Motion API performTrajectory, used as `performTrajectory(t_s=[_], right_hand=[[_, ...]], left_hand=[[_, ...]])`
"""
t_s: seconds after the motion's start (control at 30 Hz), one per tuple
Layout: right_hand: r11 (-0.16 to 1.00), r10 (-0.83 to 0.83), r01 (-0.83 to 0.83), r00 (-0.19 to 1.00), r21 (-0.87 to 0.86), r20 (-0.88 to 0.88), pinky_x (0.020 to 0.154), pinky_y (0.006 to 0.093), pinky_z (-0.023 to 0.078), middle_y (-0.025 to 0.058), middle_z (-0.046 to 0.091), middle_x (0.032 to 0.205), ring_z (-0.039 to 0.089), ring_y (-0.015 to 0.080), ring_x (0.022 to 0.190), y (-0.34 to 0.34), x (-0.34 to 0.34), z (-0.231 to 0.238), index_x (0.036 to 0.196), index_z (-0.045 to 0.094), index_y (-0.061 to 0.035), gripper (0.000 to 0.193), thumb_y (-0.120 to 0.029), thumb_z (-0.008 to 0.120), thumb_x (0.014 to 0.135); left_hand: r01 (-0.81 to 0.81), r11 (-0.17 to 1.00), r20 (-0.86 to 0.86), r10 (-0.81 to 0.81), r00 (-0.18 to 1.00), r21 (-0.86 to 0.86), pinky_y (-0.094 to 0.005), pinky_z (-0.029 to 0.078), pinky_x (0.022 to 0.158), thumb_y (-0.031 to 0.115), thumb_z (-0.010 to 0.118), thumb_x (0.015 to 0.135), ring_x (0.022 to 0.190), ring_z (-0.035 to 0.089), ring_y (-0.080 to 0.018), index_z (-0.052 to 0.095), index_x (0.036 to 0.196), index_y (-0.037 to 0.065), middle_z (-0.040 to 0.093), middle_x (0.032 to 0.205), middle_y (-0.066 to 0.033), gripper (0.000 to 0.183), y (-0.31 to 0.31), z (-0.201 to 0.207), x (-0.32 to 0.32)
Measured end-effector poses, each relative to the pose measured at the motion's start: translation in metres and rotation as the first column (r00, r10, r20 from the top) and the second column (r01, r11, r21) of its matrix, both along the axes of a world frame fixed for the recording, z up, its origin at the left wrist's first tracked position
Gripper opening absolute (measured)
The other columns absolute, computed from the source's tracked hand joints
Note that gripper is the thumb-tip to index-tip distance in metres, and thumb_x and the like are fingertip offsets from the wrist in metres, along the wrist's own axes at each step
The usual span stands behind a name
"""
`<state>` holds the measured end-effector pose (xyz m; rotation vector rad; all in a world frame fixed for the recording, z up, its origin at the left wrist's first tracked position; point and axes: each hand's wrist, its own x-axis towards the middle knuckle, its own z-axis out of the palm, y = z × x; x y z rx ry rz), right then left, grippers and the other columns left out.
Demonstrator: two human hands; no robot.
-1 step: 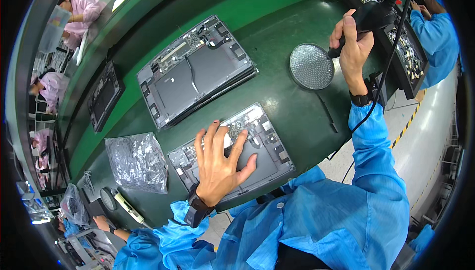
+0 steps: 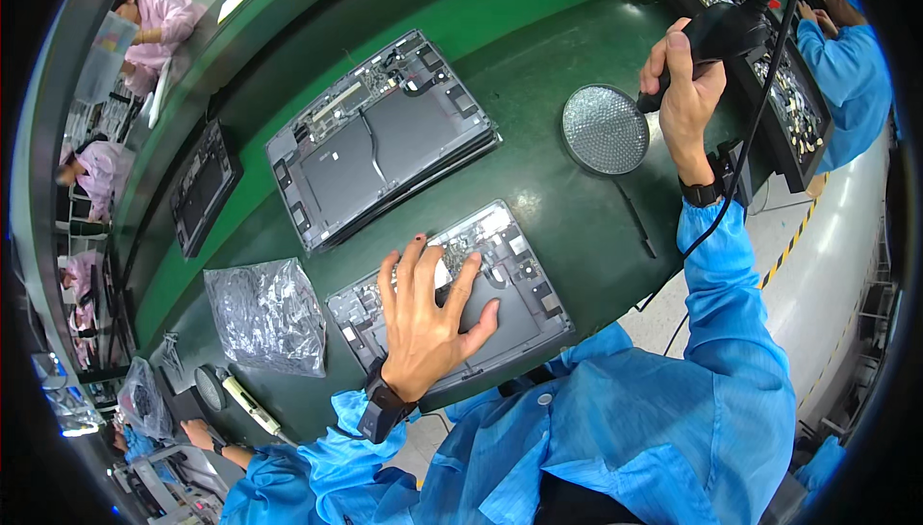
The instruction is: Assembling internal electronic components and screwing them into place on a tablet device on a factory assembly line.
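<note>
An opened laptop base [image 2: 514, 318], with circuit board and dark battery showing, lies at the table's near edge. My left hand [image 2: 423, 318] rests on it, fingers spread, covering part of the board. Over the right side of the table, my right hand [image 2: 685, 92] is wrapped round a black corded handheld device [image 2: 726, 33]; its exact kind is not clear. Below and left of that hand sits a round dimpled dish [image 2: 606, 129]. Farther back, a stack of similar opened laptop bases [image 2: 385, 140] lies with a black cable loose across the top one.
Left of my laptop base lies a silvery plastic bag [image 2: 266, 316]. A thin dark stick [image 2: 637, 220] is near the right edge, beside trays of small parts [image 2: 793, 107]. Another laptop base [image 2: 205, 188] leans far left. A co-worker's hand [image 2: 199, 434] is near a pale electric screwdriver [image 2: 252, 410].
</note>
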<state>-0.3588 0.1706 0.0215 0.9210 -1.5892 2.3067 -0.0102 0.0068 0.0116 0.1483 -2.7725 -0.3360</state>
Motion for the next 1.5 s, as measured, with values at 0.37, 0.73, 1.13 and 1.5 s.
performTrajectory(t_s=[0.37,0.73,1.13,1.5], right_hand=[[1.000,-0.006,0.006,1.000,0.025,0.001,0.051,0.0251,0.042,0.0010,0.061,0.071,0.055,0.0085,0.054,-0.001,0.001,-0.002,0.102,0.059,-0.0036,0.019,-0.018,0.070,0.108],[0.973,0.148,-0.156,0.987,-0.172,-0.062,0.050,0.0309,0.047,0.0062,0.059,0.071,0.056,0.0147,0.053,-0.018,0.050,0.063,0.106,0.058,-0.0023,0.021,-0.022,0.061,0.112],[0.763,0.645,-0.644,0.764,0.058,0.013,0.050,0.0288,0.046,0.0074,0.056,0.072,0.052,0.0125,0.053,-0.095,0.174,0.026,0.122,0.053,-0.0032,0.025,-0.025,0.059,0.111],[0.760,0.649,-0.647,0.761,0.059,-0.002,0.049,0.0298,0.046,0.0076,0.057,0.072,0.052,0.0127,0.052,-0.098,0.174,0.022,0.122,0.054,-0.0037,0.024,-0.025,0.059,0.112]], left_hand=[[0.012,1.000,-0.005,-0.012,1.000,-0.020,-0.0641,0.043,0.107,0.031,0.090,0.076,0.132,0.056,-0.0473,0.072,0.136,0.013,0.054,0.131,-0.0218,0.065,-0.001,0.001,-0.001],[0.010,1.000,-0.068,-0.011,0.998,-0.010,-0.0627,0.041,0.109,0.032,0.089,0.076,0.133,0.054,-0.0459,0.074,0.131,0.011,0.055,0.134,-0.0226,0.060,-0.001,-0.004,0.002],[0.044,0.999,-0.066,-0.043,0.997,0.026,-0.0651,0.031,0.123,0.035,0.084,0.083,0.154,0.044,-0.0340,0.075,0.128,0.004,0.058,0.154,-0.0095,0.055,-0.005,-0.005,0.004],[0.054,0.998,-0.064,-0.051,0.997,0.044,-0.0652,0.031,0.122,0.035,0.083,0.085,0.155,0.043,-0.0336,0.076,0.128,0.006,0.059,0.153,-0.0103,0.053,-0.006,-0.006,0.004]])
